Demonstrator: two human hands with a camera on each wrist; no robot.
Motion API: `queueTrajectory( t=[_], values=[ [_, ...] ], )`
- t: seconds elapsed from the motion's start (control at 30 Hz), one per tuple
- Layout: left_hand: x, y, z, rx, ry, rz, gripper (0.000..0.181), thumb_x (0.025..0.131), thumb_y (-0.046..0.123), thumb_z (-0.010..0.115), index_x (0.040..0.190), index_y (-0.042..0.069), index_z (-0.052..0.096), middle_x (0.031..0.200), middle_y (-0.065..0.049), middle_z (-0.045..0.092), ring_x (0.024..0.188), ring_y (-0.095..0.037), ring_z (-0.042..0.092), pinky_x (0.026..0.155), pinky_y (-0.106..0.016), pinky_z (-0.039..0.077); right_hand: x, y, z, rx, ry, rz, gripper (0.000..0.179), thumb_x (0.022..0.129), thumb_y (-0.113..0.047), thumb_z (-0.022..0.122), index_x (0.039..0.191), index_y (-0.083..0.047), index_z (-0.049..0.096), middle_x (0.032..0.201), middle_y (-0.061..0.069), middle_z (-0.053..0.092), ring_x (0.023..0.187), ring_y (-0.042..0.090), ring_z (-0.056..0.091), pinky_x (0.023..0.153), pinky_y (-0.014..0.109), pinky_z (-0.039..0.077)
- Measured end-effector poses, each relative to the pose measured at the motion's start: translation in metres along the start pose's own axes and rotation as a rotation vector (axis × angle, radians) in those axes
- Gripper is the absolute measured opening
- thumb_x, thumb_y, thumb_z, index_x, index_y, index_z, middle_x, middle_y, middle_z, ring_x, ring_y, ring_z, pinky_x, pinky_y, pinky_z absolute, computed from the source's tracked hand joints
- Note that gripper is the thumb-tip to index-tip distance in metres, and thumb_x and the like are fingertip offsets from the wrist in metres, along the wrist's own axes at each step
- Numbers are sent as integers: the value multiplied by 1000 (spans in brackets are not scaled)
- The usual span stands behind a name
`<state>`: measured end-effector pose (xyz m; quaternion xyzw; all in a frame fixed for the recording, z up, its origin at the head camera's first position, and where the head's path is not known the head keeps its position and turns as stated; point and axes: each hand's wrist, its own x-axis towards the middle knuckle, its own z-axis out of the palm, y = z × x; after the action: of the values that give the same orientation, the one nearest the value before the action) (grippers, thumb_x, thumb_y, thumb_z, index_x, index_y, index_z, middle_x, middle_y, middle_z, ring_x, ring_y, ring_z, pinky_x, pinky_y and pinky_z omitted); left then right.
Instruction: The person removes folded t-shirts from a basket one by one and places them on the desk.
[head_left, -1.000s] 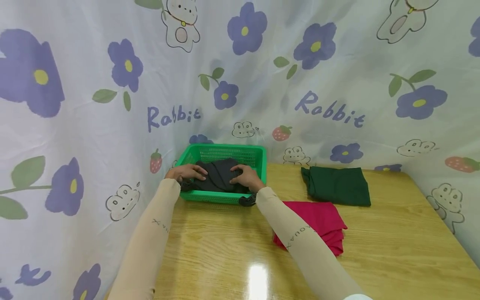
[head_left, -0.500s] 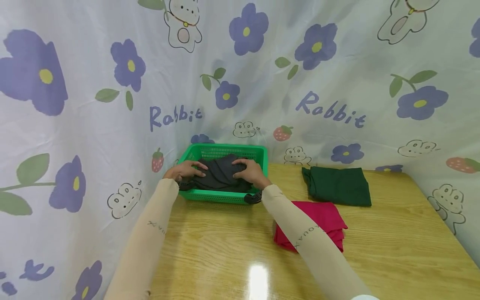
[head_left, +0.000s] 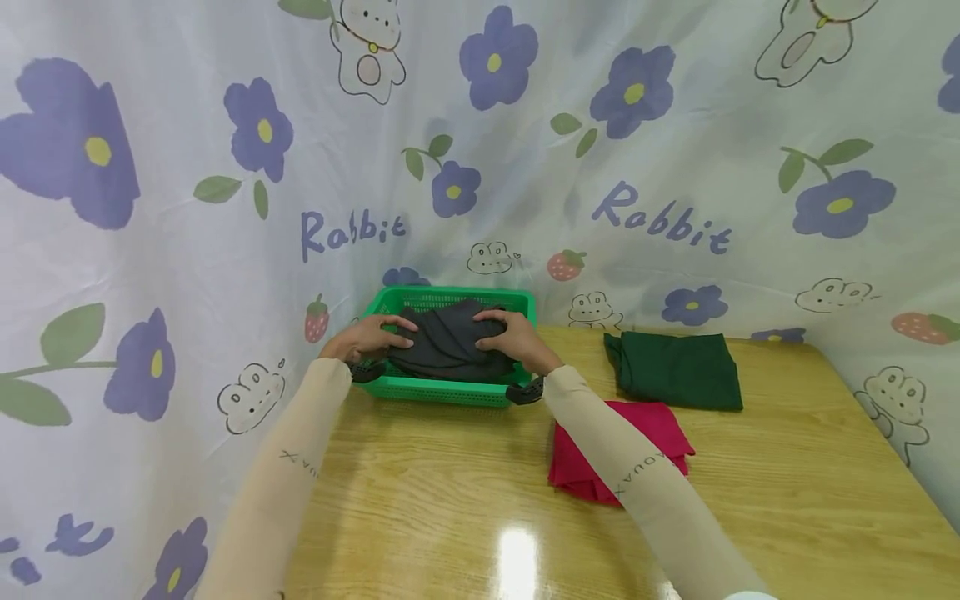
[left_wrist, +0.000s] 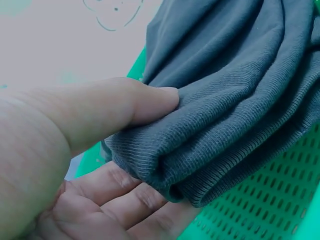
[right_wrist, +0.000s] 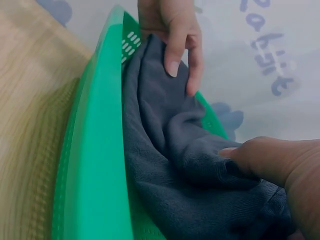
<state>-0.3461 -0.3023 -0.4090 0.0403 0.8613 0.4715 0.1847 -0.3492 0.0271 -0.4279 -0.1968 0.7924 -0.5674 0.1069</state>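
Observation:
A dark grey knit garment (head_left: 444,340), bunched in loose folds, is gripped at its two ends inside the green plastic basket (head_left: 438,390). My left hand (head_left: 369,337) holds its left end; in the left wrist view the thumb (left_wrist: 150,104) lies over the ribbed cloth with the fingers beneath. At the other end, my right hand (head_left: 519,340) pinches the fabric, its thumb (right_wrist: 250,155) pressed on a fold in the right wrist view. The fingers under that end are mostly hidden by cloth.
A folded red cloth (head_left: 652,433) lies on the wooden table (head_left: 427,492) beside the right forearm. Behind it is a folded dark green cloth (head_left: 675,371). The basket stands close to the patterned curtain (head_left: 247,250) at the back and left.
The grey garment has risen somewhat in the basket and spread wider. My right hand has moved right and slightly up with its end; the left hand has shifted slightly up.

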Motion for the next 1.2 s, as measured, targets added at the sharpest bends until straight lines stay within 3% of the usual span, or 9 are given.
queueTrajectory(
  t=[0.1,0.17,0.3,0.4,0.57,0.8,1.03,1.2],
  values=[
    [-1,4,2,-41,-10,10,48,98,20,74,143,11,59,128,-9,52,90,-20,59,82,-35,53,-3,-1,-5,-5,-2,0,51,92,-10,79,141,-17,65,160,7,38,141,31,43,108,50,43],
    [-4,6,4,-65,-18,10,49,98,19,74,144,10,58,149,-12,41,112,-27,58,98,-43,51,-5,-1,-8,-7,-4,4,51,93,-11,79,141,-18,65,160,7,37,141,31,43,108,51,43],
    [-10,9,5,-92,-32,18,51,98,18,73,146,9,56,162,-17,27,129,-36,51,109,-55,42,-10,-5,-11,-5,-5,7,51,93,-12,79,141,-19,64,159,7,38,140,32,44,108,52,43],
    [-14,10,6,-100,-34,30,52,99,17,73,146,8,55,166,-18,20,133,-38,49,111,-57,39,-14,-8,-13,0,-11,-5,51,93,-12,79,142,-18,64,160,7,37,140,32,44,108,53,42],
    [-18,13,7,-124,-33,42,52,99,17,72,147,7,53,167,-19,17,129,-37,53,112,-58,38,-20,-11,-18,19,-12,-24,50,93,-11,79,140,-17,65,161,6,36,142,30,41,109,51,42],
    [-22,17,10,-138,-5,42,51,97,21,75,144,13,57,159,-21,32,108,-30,61,107,-54,44,-27,-14,-25,53,0,-24,50,93,-12,79,140,-21,65,161,5,34,142,29,42,110,50,42],
    [-28,22,16,-135,11,70,49,96,22,76,142,13,59,157,-14,34,92,-23,55,88,-38,49,-35,-15,-32,84,-2,-24,50,94,-14,78,141,-22,63,161,3,35,142,29,41,109,52,42],
    [-30,30,24,-145,4,93,46,97,20,76,140,12,61,136,-17,48,80,-20,47,73,-35,45,-44,-13,-41,74,10,-15,51,94,-16,79,141,-24,63,160,2,35,142,29,41,110,53,41]
  ],
)
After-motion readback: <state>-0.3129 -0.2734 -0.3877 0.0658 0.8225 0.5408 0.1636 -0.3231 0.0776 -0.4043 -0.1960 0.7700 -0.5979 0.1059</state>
